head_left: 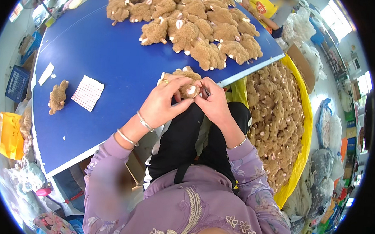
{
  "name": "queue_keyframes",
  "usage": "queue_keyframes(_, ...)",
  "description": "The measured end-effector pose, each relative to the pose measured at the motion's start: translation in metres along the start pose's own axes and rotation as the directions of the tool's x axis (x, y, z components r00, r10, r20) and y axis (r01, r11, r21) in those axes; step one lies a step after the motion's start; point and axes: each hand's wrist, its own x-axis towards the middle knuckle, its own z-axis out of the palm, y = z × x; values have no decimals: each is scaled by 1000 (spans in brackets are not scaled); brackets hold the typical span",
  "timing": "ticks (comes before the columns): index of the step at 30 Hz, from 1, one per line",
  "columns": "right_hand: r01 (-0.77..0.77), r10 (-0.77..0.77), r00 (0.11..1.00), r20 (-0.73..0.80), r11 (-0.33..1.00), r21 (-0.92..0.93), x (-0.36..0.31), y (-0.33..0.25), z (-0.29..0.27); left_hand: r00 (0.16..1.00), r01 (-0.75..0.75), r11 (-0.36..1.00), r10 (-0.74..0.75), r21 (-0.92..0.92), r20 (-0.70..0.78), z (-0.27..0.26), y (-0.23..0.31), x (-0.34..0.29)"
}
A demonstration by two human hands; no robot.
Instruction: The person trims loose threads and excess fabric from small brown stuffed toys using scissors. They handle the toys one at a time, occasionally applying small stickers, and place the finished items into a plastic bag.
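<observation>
A small brown plush toy (188,74) with white and pink patches is held above the table's near edge. My left hand (166,98) is closed around it from the left, covering part of its body. My right hand (213,102) meets it from the right, thumb and fingers pinched together beside a white-pink patch. Something small and dark shows between those fingers, too hidden to name. Another brown plush toy (58,97) lies alone at the left of the table, next to a white sheet (87,93) with rows of small red marks.
Many brown plush toys (191,33) are heaped across the far side of the blue table (115,51). On my right stands a large yellow sack (301,155) full of similar brown pieces. Beyond the table's far right corner sits another person (269,9). An orange-yellow bag (11,135) hangs at the left.
</observation>
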Motion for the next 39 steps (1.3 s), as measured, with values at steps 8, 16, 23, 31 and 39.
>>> queue_keyframes(8, -48, 65, 993, -98, 985, 167, -29, 11, -7, 992, 102, 993, -97, -58, 77, 33, -22, 10)
queue_keyframes(16, -52, 39, 976, -212, 997, -58, -28, 12, 6, 996, 93, 993, -93, -79, 5, 49, -27, 7)
queue_keyframes(23, -184, 247, 954, -172, 931, 316, -39, 12, -34, 993, 38, 997, -44, -63, -105, 60, -24, 5)
queue_keyframes(31, -311, 423, 906, -19, 696, 647, -75, 45, -47, 981, -192, 978, 193, -85, 1, 93, 10, -30)
queue_keyframes(39, -230, 352, 935, -26, 665, 711, -83, 35, -80, 998, 42, 903, -17, -428, 63, 73, 19, -47)
